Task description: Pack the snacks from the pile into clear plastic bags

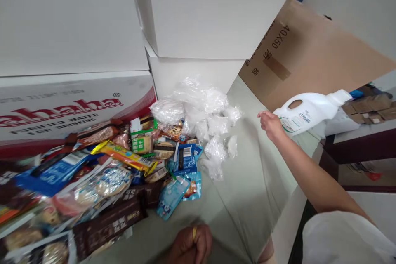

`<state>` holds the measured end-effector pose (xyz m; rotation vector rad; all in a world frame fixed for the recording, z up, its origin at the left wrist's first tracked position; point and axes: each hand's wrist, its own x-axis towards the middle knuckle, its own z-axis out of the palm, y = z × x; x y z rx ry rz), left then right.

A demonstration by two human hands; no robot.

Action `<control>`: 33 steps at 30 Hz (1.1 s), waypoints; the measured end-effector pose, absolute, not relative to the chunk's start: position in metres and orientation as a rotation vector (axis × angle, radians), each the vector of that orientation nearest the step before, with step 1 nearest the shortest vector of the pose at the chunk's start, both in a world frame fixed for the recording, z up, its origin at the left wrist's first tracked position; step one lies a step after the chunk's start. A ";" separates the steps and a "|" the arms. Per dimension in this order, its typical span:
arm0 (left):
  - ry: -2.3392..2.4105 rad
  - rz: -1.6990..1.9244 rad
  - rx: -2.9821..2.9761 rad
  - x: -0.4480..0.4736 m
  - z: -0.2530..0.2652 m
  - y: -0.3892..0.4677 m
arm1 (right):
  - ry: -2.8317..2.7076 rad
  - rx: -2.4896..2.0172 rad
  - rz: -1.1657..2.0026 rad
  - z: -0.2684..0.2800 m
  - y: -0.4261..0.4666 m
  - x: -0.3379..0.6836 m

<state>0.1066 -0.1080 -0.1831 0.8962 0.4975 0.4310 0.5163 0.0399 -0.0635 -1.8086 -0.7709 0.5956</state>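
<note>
My left hand rests at the bottom edge on the grey-green cloth, fingers curled closed, a gold ring on one finger. Nothing shows in it. Out to the right, my right hand has its fingers curled in and no object visible in them. It overlaps the base of a white jug-shaped bottle with a handle; whether they touch I cannot tell. Between the hands lies a pile of crumpled clear plastic bags. Left of it are many wrapped snacks, including a yellow packet, blue packets and a brown packet.
A red-and-white drinking-water carton stands behind the snacks. White boxes rise at the back. A brown cardboard sheet leans behind the bottle. Stacked brown packs are at the far right.
</note>
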 end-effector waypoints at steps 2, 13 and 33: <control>0.464 0.506 0.770 0.110 -0.170 -0.106 | -0.879 -1.805 0.624 -0.065 -0.009 0.488; 0.397 0.682 0.579 0.122 -0.147 -0.098 | -1.536 -1.867 0.369 -0.104 -0.083 0.332; 0.587 0.853 0.552 0.113 -0.131 -0.108 | -0.994 -1.530 0.934 -0.086 -0.177 0.271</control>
